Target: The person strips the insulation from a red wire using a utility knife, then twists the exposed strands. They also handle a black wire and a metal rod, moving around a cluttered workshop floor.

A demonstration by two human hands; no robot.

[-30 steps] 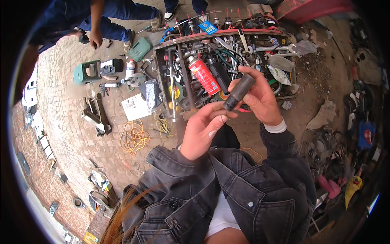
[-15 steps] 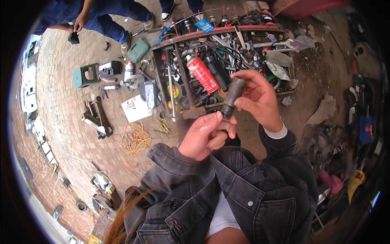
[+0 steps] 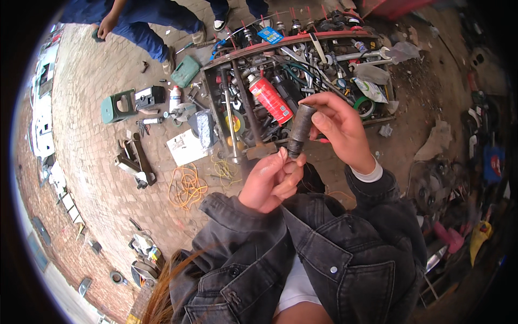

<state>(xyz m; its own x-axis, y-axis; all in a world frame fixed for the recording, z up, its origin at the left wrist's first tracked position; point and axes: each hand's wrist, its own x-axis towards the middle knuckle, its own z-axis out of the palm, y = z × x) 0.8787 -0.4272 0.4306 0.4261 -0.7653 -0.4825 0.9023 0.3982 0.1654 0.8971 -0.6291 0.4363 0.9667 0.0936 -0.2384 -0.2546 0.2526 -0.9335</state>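
Note:
A dark, worn metal cylinder (image 3: 302, 125), with a narrower, ringed lower end, is held tilted in front of my chest. My left hand (image 3: 271, 181) pinches its narrow lower end between thumb and fingers. Around its wider upper part curl the thumb and fingers of my right hand (image 3: 342, 127). Just beyond both hands stands an open tool box (image 3: 217, 117) full of wrenches, sockets and other tools. In it lie a red spray can (image 3: 270, 100), and a long-handled hammer (image 3: 259, 150) leans over its near edge.
At the upper left stands a person in dark blue trousers (image 3: 145, 35). On the brick ground to the left are a green plastic stool (image 3: 117, 106), a white sheet (image 3: 188, 148) and an orange cord (image 3: 187, 186). Machine parts (image 3: 438, 183) crowd the right side.
The cylinder has moved slightly left and turned more upright. My right hand's fingers have shifted on its upper part, while my left hand keeps its pinch. The other person's hand has moved slightly.

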